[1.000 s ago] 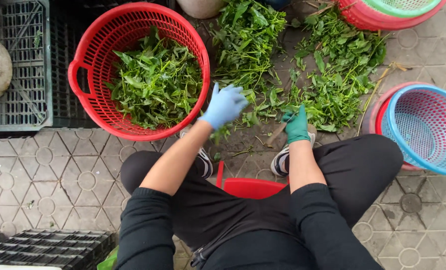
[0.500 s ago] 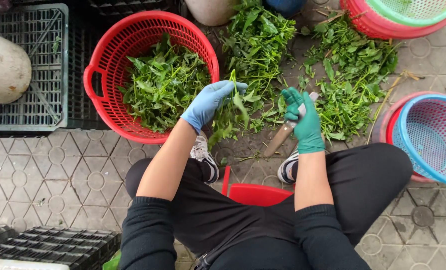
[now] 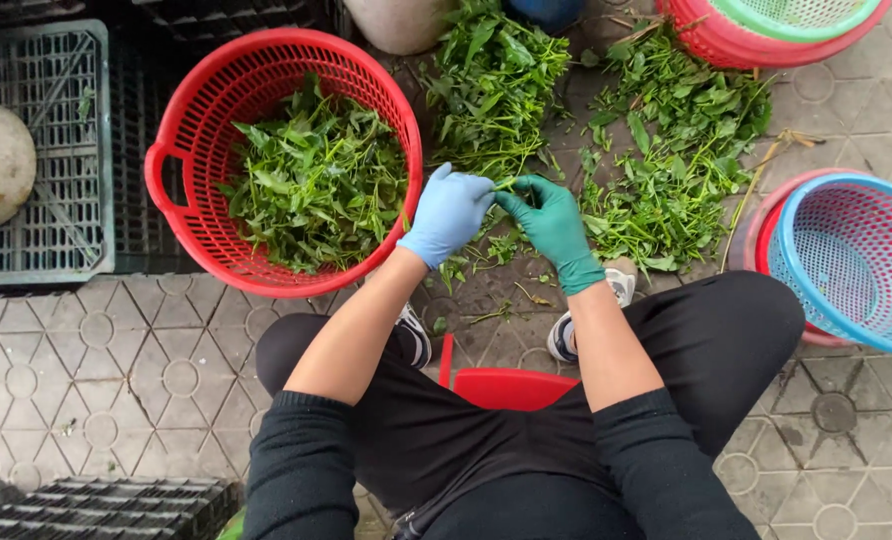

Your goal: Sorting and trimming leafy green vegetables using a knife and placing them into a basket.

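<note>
Gloved left hand (image 3: 448, 212) and right hand (image 3: 554, 222) pinch one leafy stem (image 3: 506, 184) between red basket (image 3: 181, 215) and blue basket (image 3: 791, 270); bare paved floor (image 3: 116, 370) lies left.

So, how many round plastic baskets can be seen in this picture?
4 at least: a red basket holding greens at left, a blue basket nested in a red one at right, and a green basket at top right, stacked in red ones, partly cropped.
</note>
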